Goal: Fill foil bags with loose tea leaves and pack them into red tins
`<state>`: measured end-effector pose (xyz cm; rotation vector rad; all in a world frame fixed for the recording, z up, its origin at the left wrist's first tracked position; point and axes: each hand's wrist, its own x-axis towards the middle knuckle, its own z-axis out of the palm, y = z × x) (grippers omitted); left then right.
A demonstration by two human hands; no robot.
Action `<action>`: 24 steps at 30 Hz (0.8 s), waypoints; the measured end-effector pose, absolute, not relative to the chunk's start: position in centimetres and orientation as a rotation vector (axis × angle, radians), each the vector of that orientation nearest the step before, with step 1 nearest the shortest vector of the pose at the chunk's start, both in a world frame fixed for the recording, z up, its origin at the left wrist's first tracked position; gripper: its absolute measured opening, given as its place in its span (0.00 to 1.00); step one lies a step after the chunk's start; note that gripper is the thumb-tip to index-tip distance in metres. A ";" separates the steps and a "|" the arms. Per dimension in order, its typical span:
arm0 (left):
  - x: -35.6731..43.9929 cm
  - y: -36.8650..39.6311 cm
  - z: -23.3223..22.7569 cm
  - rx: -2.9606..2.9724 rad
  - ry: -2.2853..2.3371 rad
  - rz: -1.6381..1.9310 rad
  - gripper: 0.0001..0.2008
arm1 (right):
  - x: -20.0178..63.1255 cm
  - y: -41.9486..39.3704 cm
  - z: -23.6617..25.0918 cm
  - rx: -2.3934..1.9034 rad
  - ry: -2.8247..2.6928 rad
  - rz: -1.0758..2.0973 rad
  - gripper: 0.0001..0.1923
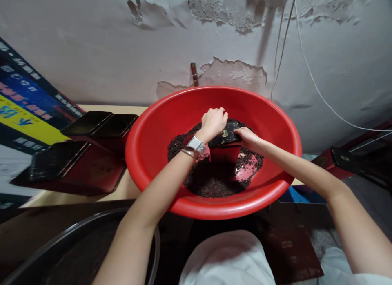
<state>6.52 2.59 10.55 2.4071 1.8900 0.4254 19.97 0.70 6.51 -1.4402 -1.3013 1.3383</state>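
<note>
Box: your dark red box (226,152) with a black, gold-printed lid stands upright in the loose dark tea (214,181).
Left hand (212,123): your fingers curl over the lid.
Right hand (248,139): it grips the lid's right edge.
Basin: red basin (147,146) holds everything.
Beside: more dark boxes (76,162) lie left.

The left hand (213,122) covers the tin's (226,146) top; loose leaves (214,181) bury its base; the grey basin (76,244) is cut off below

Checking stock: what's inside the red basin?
The red basin holds dark loose tea leaves and a red tin gripped by both hands. The tin's inside is covered.
</note>
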 end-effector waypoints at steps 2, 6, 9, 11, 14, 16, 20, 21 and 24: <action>6.1 4.4 7.7 2.440 1.702 0.334 0.23 | 20.6 0.6 7.1 -1.535 -1.444 1.279 0.05; 6.5 5.1 4.2 2.486 1.729 0.189 0.25 | 22.6 1.2 8.3 -1.802 -1.960 0.452 0.09; 7.1 4.7 4.3 2.536 1.735 0.131 0.24 | 22.9 2.3 8.3 -1.908 -1.963 0.123 0.22; 7.3 4.6 4.6 2.606 1.691 0.092 0.24 | 22.3 3.1 7.5 -2.003 -1.972 0.388 0.27; 7.2 4.6 4.7 2.720 1.628 0.026 0.23 | 20.9 4.0 5.9 -2.010 -1.920 0.735 0.31; 7.1 4.6 4.4 2.755 1.623 0.000 0.23 | 20.3 4.3 5.0 -1.982 -1.896 0.737 0.30; 7.1 4.5 3.9 2.797 1.623 -0.010 0.23 | 20.4 4.4 3.8 -1.962 -1.950 0.630 0.28; 7.1 4.4 3.8 2.791 1.639 0.001 0.23 | 20.5 4.4 3.6 -1.962 -1.953 0.619 0.27; 7.2 4.6 3.5 2.719 1.711 0.058 0.24 | 20.7 4.6 3.2 -1.965 -1.949 0.614 0.26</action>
